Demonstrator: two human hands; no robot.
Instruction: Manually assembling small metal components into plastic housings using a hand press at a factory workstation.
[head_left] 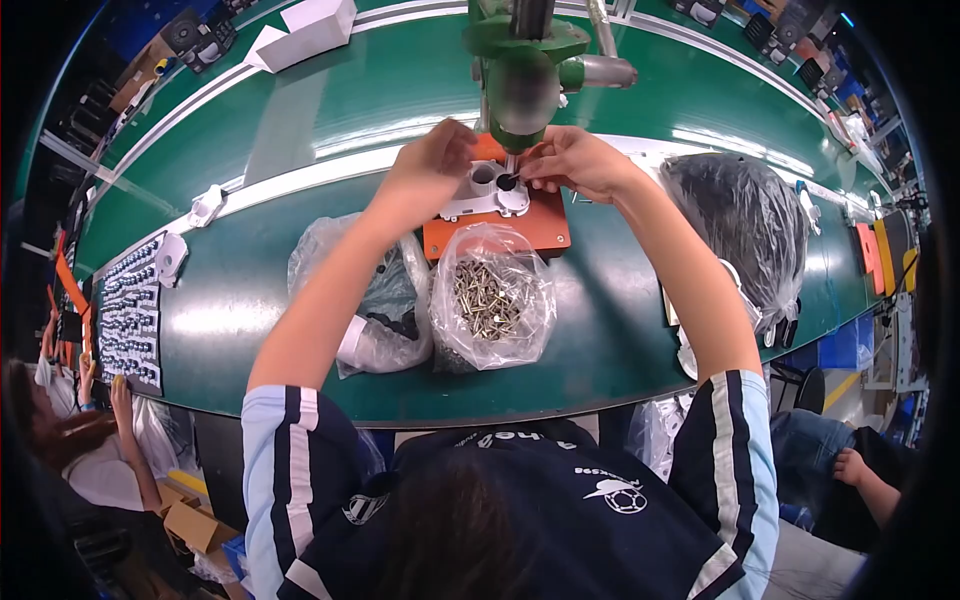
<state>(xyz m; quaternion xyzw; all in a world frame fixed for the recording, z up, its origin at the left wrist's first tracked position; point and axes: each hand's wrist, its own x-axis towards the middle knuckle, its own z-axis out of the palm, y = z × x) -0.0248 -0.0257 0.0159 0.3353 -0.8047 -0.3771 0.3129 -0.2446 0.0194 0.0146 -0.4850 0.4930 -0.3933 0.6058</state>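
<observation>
A white plastic housing (468, 206) with round openings sits on the orange base plate (548, 235) beneath the green press (522, 95). A small black round piece (507, 183) lies at one of its openings, under the press's thin metal tip. My right hand (575, 163) is beside that piece, thumb and fingers pinched together; what they hold, if anything, is too small to make out. My left hand (432, 165) is raised at the left side of the housing, its fingers curled and smeared by motion.
Near me lie an open clear bag of screws (490, 300) and a clear bag of black parts (390, 300). A large dark plastic bag (740, 220) is at right. A tray with rows of small parts (130, 315) stands far left. People sit at both sides.
</observation>
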